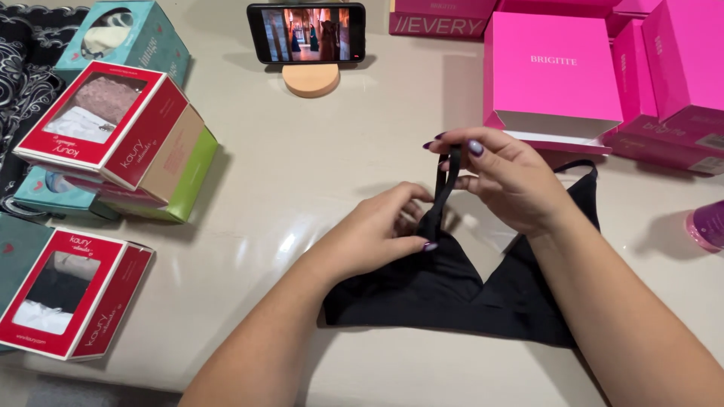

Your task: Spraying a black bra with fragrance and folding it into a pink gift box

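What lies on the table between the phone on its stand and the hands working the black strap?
Nothing: in the head view, only bare table separates the phone from the left hand, right hand and black strap.

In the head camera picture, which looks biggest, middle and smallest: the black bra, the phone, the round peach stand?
1. Black bra, pinched by both hands, looks biggest, though it lies nearest the camera.
2. Phone.
3. Round peach stand, smallest.

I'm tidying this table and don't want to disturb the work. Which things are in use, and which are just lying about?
In use:
black bra
its strap, pinched by left hand and right hand

Lying about:
red boxes
pink boxes
phone on stand
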